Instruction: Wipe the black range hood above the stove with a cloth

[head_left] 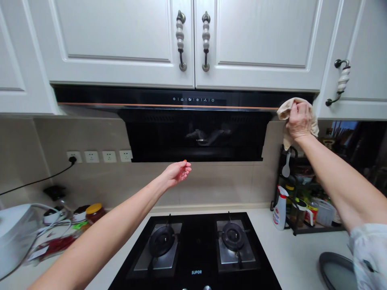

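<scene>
My right hand (pixel 299 120) grips a beige cloth (pixel 287 109) and presses it against the right end of the black range hood (pixel 193 129), just under the white cabinets. My left hand (pixel 177 172) is stretched out in front of the hood's lower edge, fingers loosely curled, holding nothing and touching nothing that I can see. Below both arms lies a black two-burner gas hob (pixel 198 249).
A wire rack (pixel 298 189) with bottles and jars stands at the right, a white spray bottle (pixel 279 209) beside it. Left of the hob are a jar with a yellow lid (pixel 94 212), cables and a white appliance (pixel 13 237). A dark pan lid (pixel 337 270) lies at the lower right.
</scene>
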A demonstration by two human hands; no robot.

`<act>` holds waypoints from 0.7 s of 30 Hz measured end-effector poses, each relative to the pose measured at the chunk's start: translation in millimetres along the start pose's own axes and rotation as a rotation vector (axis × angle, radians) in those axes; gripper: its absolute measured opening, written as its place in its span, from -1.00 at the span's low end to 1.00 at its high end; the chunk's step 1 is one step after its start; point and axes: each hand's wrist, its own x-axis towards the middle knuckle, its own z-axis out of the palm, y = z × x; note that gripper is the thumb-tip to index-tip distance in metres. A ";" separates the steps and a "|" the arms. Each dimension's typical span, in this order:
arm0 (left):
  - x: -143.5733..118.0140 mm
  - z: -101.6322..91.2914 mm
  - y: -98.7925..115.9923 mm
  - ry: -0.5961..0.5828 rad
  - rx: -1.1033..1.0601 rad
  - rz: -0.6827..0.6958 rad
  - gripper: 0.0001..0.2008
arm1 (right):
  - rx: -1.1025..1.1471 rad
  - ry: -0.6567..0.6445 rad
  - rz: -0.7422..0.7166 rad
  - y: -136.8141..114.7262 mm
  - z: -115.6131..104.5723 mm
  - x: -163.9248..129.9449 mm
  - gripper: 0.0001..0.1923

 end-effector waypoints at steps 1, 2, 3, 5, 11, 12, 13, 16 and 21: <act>-0.3 0.3 -0.9 -0.002 -0.001 -0.002 -0.68 | 0.005 0.038 0.036 4.5 2.9 -0.9 -0.02; -0.7 0.4 -1.6 -0.006 -0.002 -0.003 -0.68 | 0.006 0.076 0.056 6.4 5.1 -1.7 0.01; -0.9 0.3 -2.4 -0.010 -0.005 -0.004 -0.68 | 0.003 0.116 0.069 5.7 6.5 -2.8 0.03; -1.3 -0.6 -4.1 -0.020 -0.015 -0.006 -0.67 | -0.010 0.201 0.069 -3.5 6.3 -5.8 0.06; -2.8 -8.6 -14.2 -0.044 -0.037 -0.017 -0.71 | -0.009 0.255 -0.026 -78.6 -18.1 -17.9 -0.33; -3.9 -10.1 -16.2 -0.049 -0.043 -0.017 -0.71 | -0.001 0.236 -0.049 -94.6 -23.6 -18.0 -0.38; -5.2 -11.7 -18.0 -0.051 -0.048 -0.018 -0.71 | 0.008 0.218 -0.075 -110.7 -28.9 -17.3 -0.42; -10.7 -17.2 -22.5 -0.051 -0.059 -0.016 -0.69 | 0.042 0.171 -0.168 -159.2 -42.7 -11.7 -0.47; -16.6 -31.2 -27.9 -0.045 -0.083 -0.020 -0.73 | 0.121 0.125 -0.348 -245.0 -61.1 -4.6 -0.51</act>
